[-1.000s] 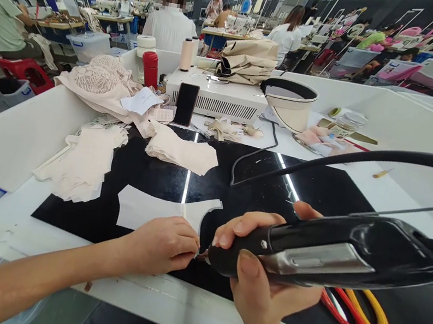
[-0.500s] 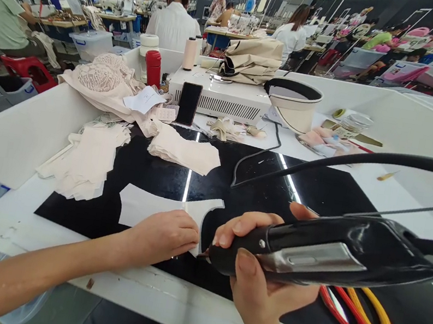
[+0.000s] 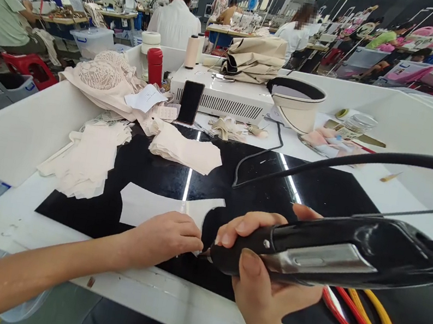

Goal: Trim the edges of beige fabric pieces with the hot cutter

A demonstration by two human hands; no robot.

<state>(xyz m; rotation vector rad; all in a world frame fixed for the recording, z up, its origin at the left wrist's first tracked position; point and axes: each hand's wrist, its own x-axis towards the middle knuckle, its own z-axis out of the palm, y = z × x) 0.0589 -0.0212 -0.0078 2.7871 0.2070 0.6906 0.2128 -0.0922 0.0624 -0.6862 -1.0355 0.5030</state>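
Note:
My right hand [image 3: 265, 269] is wrapped round a black handheld tool [image 3: 326, 252] with a silver plate on its side and a cable at its rear. The tool's tip points left, close to the fingertips of my left hand [image 3: 170, 237]. Those fingers are pressed together at the lower right corner of a white fabric piece [image 3: 151, 207], which lies on the black mat [image 3: 277, 194]. The hand hides part of the fabric's lower edge. Scissors with red and yellow handles [image 3: 379, 316] lie partly beneath the right hand and tool.
Stacks of pale fabric pieces [image 3: 185, 148] [image 3: 92, 158] lie at the mat's far and left sides. Behind stand a phone [image 3: 190, 102], a white vented box [image 3: 222, 94], a red bottle [image 3: 155, 67] and a visor [image 3: 298, 109]. Tool cables cross the right side. People sit beyond the table.
My left hand has shifted slightly right along the fabric's edge, covering more of its corner. The tool and my right hand have moved slightly right in view.

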